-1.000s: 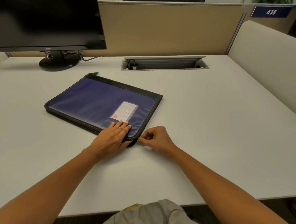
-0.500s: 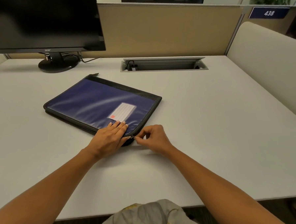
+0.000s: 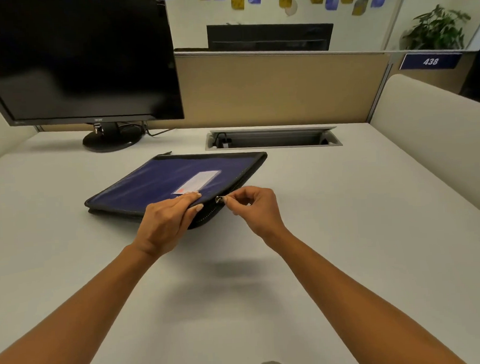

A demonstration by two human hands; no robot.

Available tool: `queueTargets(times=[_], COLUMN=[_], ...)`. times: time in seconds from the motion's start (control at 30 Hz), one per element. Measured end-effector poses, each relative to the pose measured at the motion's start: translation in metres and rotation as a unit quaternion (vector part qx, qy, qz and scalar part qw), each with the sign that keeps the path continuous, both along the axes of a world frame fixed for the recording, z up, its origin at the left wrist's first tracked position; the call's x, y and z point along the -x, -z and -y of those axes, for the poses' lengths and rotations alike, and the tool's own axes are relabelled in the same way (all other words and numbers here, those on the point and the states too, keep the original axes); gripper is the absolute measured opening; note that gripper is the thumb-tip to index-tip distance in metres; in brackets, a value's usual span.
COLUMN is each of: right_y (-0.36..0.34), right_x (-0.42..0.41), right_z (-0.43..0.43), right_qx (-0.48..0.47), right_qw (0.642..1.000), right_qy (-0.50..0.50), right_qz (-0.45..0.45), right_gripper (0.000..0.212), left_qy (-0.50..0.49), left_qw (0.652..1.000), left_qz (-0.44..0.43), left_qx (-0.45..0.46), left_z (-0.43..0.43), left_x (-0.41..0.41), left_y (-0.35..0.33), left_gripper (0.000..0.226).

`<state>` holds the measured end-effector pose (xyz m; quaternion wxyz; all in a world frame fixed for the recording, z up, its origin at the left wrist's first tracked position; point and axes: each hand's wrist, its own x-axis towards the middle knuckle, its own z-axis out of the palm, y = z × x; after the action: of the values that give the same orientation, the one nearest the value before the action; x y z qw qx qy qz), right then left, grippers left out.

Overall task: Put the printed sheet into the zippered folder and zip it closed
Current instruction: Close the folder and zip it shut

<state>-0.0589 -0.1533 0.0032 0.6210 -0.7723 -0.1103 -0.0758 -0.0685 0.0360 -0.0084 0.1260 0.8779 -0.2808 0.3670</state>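
Pinch grip: our right hand [image 3: 258, 208] has the pull [image 3: 219, 199], left hand [image 3: 168, 221] beside it grips the folder [image 3: 164, 183]. We're zipping; next, draw steadily along the edge.

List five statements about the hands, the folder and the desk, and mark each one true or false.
1. The right hand pinches the zipper pull at the folder's near corner. True.
2. The left hand is off the folder. False: it holds the near edge, fingers on top and thumb on the side.
3. The monitor screen is lit. False: it is dark.
4. The blue sign on the partition reads 438. True.
5. The folder stands upright against the monitor. False: it lies on the desk in front of it.
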Motion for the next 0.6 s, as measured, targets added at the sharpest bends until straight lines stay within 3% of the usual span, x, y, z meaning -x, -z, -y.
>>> queueTargets(times=[0.27,0.6], right_y=[-0.017,-0.016], right_x=[-0.003,-0.023], right_z=[-0.022,-0.009], right_qx=[0.001,0.037], right_qw=[0.995,0.991], right_qy=[0.021,0.097], right_qz=[0.100,0.085], right_gripper=[0.004,0.012], left_qy=[0.006,0.041], left_qw=[0.996,0.988], left_qz=[-0.022,-0.038], left_qx=[0.086,0.144], left_z=[-0.011,-0.029], left_x=[0.003,0.014], left_y=[-0.020,-0.017], left_gripper=[0.062,0.060])
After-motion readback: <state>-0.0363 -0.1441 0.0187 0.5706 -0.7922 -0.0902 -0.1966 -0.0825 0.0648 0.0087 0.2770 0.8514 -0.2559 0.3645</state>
